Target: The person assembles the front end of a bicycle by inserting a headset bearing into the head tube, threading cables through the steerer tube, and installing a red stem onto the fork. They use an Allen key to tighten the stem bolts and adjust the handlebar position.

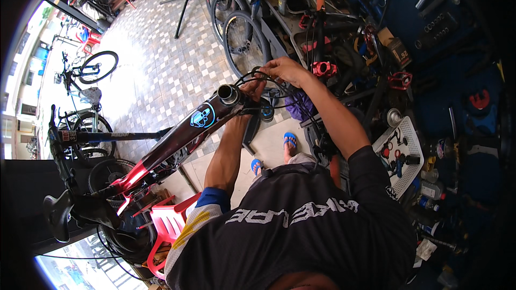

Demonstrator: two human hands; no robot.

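A dark red bicycle frame (180, 140) slants across the left of the head view, its bare head tube (229, 94) facing up near the middle. Just beyond that tube, my left hand (252, 88) has its fingers closed on thin black cables at the frame's front end. My right hand (283, 71) reaches in from the right and pinches the looping black cables (275, 92) close to the left fingertips. Both sets of fingers nearly meet. The exact spot they grip is small and partly covered by the fingers.
A black saddle (58, 218) and red plastic chair (167, 223) are at lower left. Bicycle wheels (244, 40) stand beyond my hands. To the right, a white perforated basket (413, 157) holds small parts, near a red pedal (400, 80) and a cluttered bench. Blue sandals (290, 138) show below.
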